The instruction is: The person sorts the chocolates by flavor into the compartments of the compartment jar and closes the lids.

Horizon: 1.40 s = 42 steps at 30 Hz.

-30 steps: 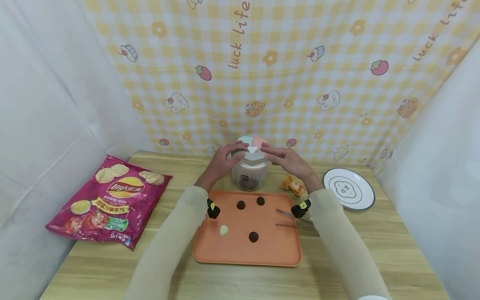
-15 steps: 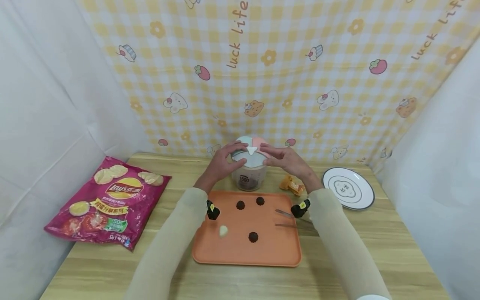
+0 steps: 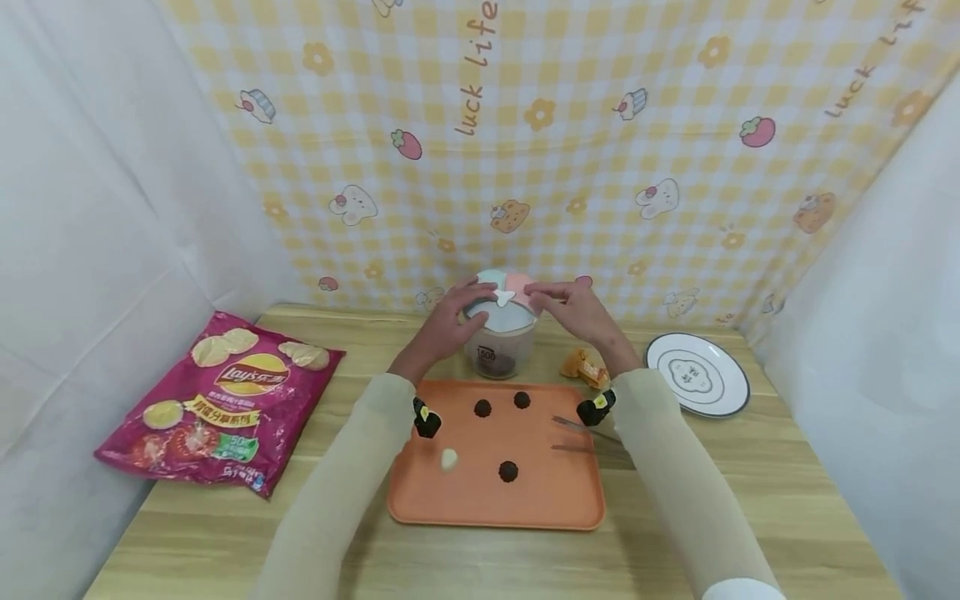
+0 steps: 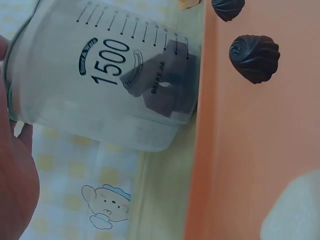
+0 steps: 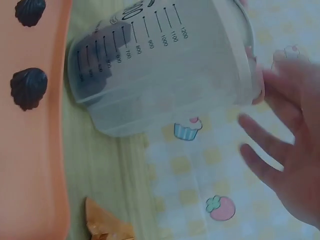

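- One clear container (image 3: 501, 346) stands at 12 o'clock of one orange tray (image 3: 525, 500); dark pieces inside, number unclear.
- Left hand (image 3: 446, 325): fingers curled round its one lid (image 3: 498, 317) at 9 o'clock.
- Right hand (image 3: 577, 312): fingers pinch the lid's edge near 2 o'clock.
- On the tray: three dark sweets (image 3: 508, 472), one pale piece (image 3: 448, 459).
- One plate (image 3: 697, 375), 2 o'clock; one crisp bag (image 3: 225, 400), 9.

Even, diffuse light in here; faint shadow beside orange tray (image 3: 480, 504); small glints on Lay's chip bag (image 3: 225, 400). Wrist views dimmer, softer; right hand (image 5: 297, 145) blurred.
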### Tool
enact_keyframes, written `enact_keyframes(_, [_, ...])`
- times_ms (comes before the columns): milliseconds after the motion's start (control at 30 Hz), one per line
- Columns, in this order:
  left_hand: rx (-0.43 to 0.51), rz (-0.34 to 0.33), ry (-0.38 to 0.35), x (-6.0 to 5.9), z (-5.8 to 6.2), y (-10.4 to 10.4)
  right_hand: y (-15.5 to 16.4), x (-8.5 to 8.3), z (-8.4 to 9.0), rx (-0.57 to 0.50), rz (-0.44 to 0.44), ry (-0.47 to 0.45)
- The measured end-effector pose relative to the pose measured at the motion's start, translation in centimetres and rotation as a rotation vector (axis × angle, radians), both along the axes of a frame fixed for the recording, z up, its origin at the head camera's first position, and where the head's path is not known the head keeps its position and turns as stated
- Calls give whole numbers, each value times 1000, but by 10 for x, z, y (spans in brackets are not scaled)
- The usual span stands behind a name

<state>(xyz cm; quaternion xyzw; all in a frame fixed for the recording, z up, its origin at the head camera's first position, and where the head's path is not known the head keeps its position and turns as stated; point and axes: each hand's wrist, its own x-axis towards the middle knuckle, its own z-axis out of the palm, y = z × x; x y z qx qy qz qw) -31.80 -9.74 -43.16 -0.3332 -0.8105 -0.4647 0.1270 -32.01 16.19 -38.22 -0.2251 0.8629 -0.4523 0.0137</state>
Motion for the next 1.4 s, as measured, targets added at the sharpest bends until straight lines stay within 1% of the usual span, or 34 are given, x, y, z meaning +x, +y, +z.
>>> enact_keyframes(67, [-29,9,15,0,2,0,-3,-4,3,10,-82,67])
enact_keyframes(167, [-60,35,58,1,5,-1,-9,-9,6,4,-180,97])
enact_keyframes(233, [-58,55,89,2,8,-1,-13,-12,8,20,-211,87])
enact_keyframes(267, [-55,60,111,2,10,-1,-14,-14,8,24,-213,81])
enact_keyframes(300, [-51,60,130,2,11,0,-16,-15,8,26,-215,70])
enact_keyframes(367, [-38,50,145,1,12,0,-17,-17,8,37,-223,48])
enact_keyframes(467, [-53,40,133,1,15,0,-17,-19,5,42,-235,36])
enact_keyframes(533, [-52,38,112,3,17,-1,-16,-19,5,43,-239,25])
enact_keyframes(600, [-72,44,107,5,20,-2,-15,-19,5,47,-240,24])
enact_keyframes(700, [-114,61,78,9,23,-3,-14,-17,5,29,-247,-18])
enact_keyframes(867, [-234,162,-29,15,28,-2,-14,-14,3,-23,-237,-59])
enact_keyframes(933, [-277,203,-36,15,27,-1,-13,-13,2,-49,-237,-69])
enact_keyframes(1033, [-308,234,-6,15,25,2,-12,-10,1,-94,-242,-101])
enact_keyframes(1167, [-312,231,49,15,24,3,-11,-5,-2,-134,-237,-123])
enact_keyframes(1233, [-312,217,64,16,24,2,-9,-3,-4,-152,-239,-124])
enact_keyframes(1333, [-303,178,89,17,25,0,-6,0,-6,-185,-230,-122])
enact_keyframes(1400, [-278,131,111,18,27,-1,-4,2,-7,-203,-216,-118])
